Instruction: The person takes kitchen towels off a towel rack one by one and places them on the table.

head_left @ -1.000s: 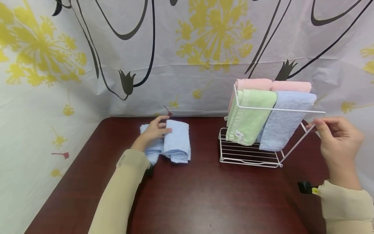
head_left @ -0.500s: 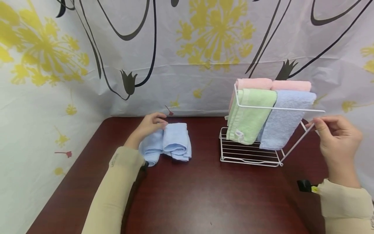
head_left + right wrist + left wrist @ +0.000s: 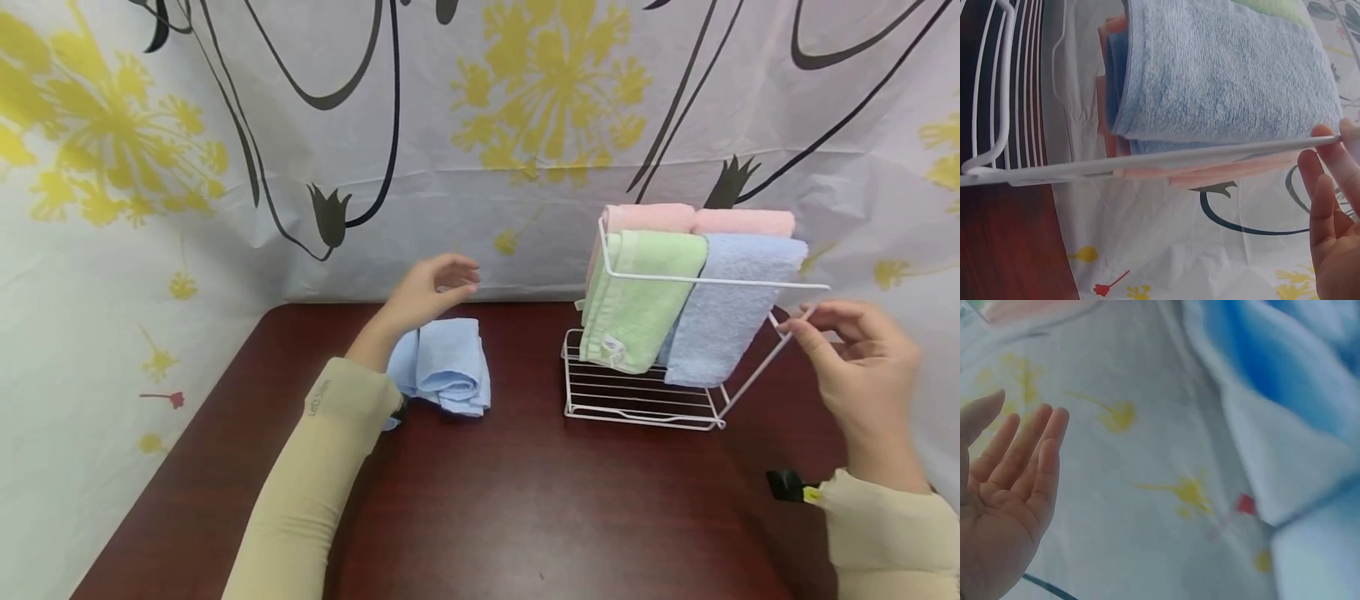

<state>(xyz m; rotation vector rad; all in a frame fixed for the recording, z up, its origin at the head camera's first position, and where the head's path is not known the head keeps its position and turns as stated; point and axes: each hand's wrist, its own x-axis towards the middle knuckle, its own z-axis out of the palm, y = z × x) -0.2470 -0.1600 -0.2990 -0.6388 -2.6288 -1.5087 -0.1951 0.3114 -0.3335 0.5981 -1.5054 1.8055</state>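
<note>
My left hand is raised above two folded light blue cloths on the table, fingers loosely bent and holding nothing. In the left wrist view its palm faces the camera, apart from a blurred blue cloth. At the right, my right hand pinches the sloping side rod of a white wire rack between thumb and fingers. Over the rack hang a green towel and a blue towel, with pink towels behind them.
The dark red table runs back to a patterned sheet behind and at the left side. The rack's wire base sits on the table, under the hanging towels.
My left hand has come off the blue cloths and moved up and to the right. The right hand stays at the rack's rod, and the rack stands as before.
</note>
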